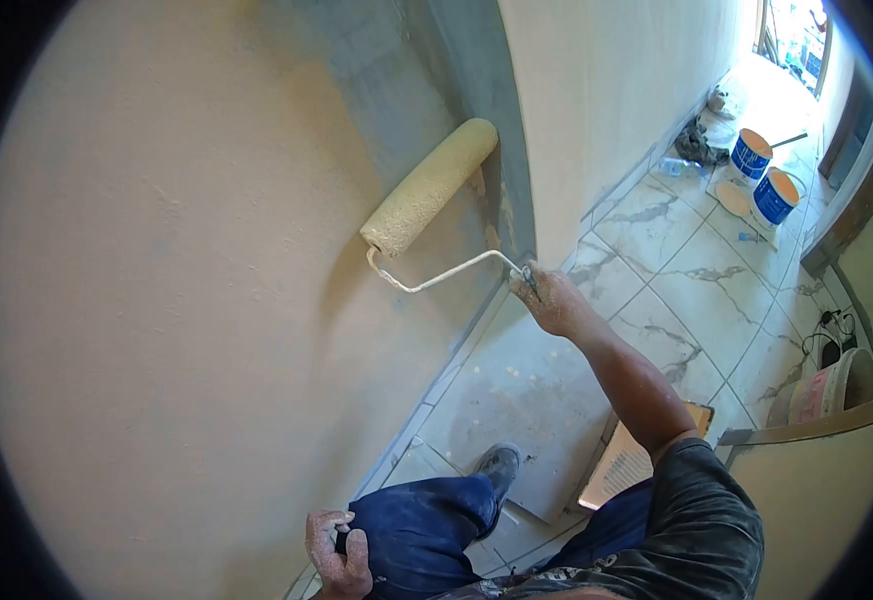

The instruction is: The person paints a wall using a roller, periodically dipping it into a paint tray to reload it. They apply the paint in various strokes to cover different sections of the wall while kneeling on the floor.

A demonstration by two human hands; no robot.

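Note:
A cream-coloured paint roller (431, 187) lies against the wall, near the border between the pale coated part and the grey-blue part. Its bent wire frame runs down to the handle, which my right hand (546, 297) grips with wrapped fingers. My left hand (339, 556) is low by my left thigh, beside the wall, with its fingers curled and apart from the thumb; nothing shows in it. The wall (176, 270) has a pale, slightly bumpy coat. A paint tray (618, 466) with a ridged surface rests on the floor, partly behind my right arm.
Two blue-and-white buckets (775, 196) stand on the marbled floor tiles (656, 230) at the upper right, near a dark bag (698, 143) and a plastic bottle. Another bucket (826, 392) and black cables are at the right. A wall corner (546, 130) rises beside the roller.

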